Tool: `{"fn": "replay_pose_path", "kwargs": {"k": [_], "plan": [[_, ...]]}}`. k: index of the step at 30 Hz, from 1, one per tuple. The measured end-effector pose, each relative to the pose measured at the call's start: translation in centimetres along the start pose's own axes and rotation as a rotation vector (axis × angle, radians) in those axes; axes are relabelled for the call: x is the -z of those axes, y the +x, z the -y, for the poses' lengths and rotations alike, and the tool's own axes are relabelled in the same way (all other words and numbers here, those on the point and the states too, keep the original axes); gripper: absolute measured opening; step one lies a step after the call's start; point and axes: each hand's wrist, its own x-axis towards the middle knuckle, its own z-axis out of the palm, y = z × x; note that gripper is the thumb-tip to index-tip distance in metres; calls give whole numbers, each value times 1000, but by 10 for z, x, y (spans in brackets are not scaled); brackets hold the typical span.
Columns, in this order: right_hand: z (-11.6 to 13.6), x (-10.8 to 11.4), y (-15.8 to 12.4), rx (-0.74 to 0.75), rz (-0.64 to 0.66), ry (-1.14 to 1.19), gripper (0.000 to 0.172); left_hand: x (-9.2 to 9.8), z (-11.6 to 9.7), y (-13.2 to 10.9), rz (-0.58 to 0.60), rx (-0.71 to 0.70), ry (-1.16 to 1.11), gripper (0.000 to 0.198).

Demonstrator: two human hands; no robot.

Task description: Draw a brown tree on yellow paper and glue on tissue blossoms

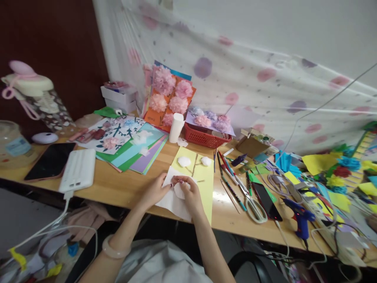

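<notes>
My left hand (158, 189) has its fingers closed at the edge of a white tissue sheet (172, 204), which hangs over the table's front edge. My right hand (190, 192) pinches beside it, fingertips nearly meeting my left ones. Beneath the right fingers shows a rounded white tissue piece (179, 191). Behind and under both hands lies yellow paper (207, 181) with a brown drawn stem (194, 164). Two white tissue puffs sit on it, a left puff (184, 161) and a right puff (205, 161).
Scissors (255, 210), pens (231, 188), a phone (266, 200) and a blue glue gun (301, 218) lie to the right. Behind stand a white roll (176, 128) and a red basket (203, 136). Coloured paper (144, 157) and a white power bank (78, 169) are left.
</notes>
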Motion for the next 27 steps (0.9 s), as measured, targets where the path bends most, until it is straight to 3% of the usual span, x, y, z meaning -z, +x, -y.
{"fn": "replay_pose_path", "kwargs": {"k": [5,8,10,12,15,17,20,22,25,27], "plan": [[-2,-1,-1,58,71,254,26,4,2,-10,-92,-95,62,53],[7,-1,-1,66,108,311,25,2,-10,-19,-297,-253,325,35],[14,-3,-1,70,137,347,27,-2,-22,-23,-324,-286,449,22],[20,-6,-2,67,176,387,29,-8,-34,-25,-208,-230,360,20],[25,-12,-2,50,227,451,34,-15,-45,-23,-23,-51,-26,25],[23,-14,-1,27,236,458,36,-17,-49,-21,39,52,-231,27],[18,-11,1,-4,193,425,37,-13,-51,-18,-1,133,-290,31],[15,-4,2,-25,98,370,37,-9,-51,-17,-67,174,-263,34],[14,10,-1,-71,-67,158,36,-5,-48,-15,-121,230,-234,38],[16,16,-4,-112,-72,53,34,-5,-44,-14,-102,250,-210,38]]}}
